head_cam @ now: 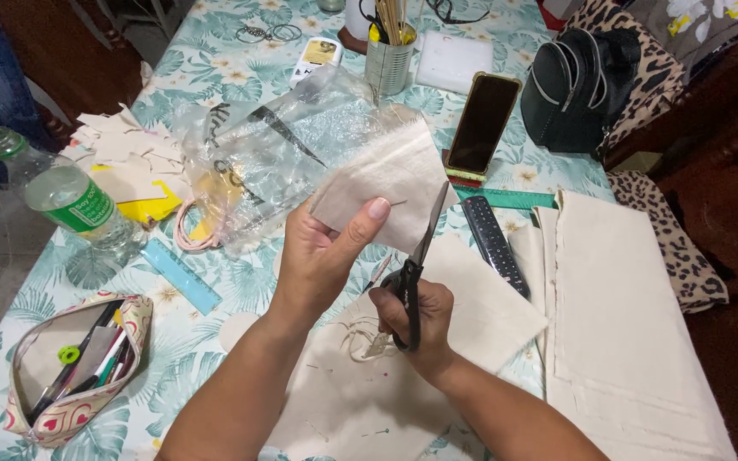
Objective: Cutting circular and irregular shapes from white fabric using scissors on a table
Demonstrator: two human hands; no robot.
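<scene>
Head view: left hand (322, 256) raised over the surface (241, 77), fingers (376, 210) pinched closed on the lower edge of a beige fabric piece (395, 183), thumb on top, holding it up tilted. Right hand (416, 316) lower and just right of the left, fingers through the handles of black scissors (416, 269), gripping them; blades pointing up, tips at the right edge of the fabric piece, blades look nearly closed. Below both hands, larger beige cloth (471, 316) lying flat with pins and loose thread on it. Right side: folded cream fabric stack (625, 324). Between it and the hands, black remote (493, 243) and green ruler (506, 199). Phone (483, 122) propped upright behind the fabric piece, black bag (578, 85) further right. Left of the fabric piece: crumpled clear plastic bag (266, 154), blue ruler (181, 275), plastic bottle with green cap (61, 196), open pencil case (74, 367) with pens near the left edge. Tin can (389, 64) with sticks at the far side. Floral cloth covers the surface.
</scene>
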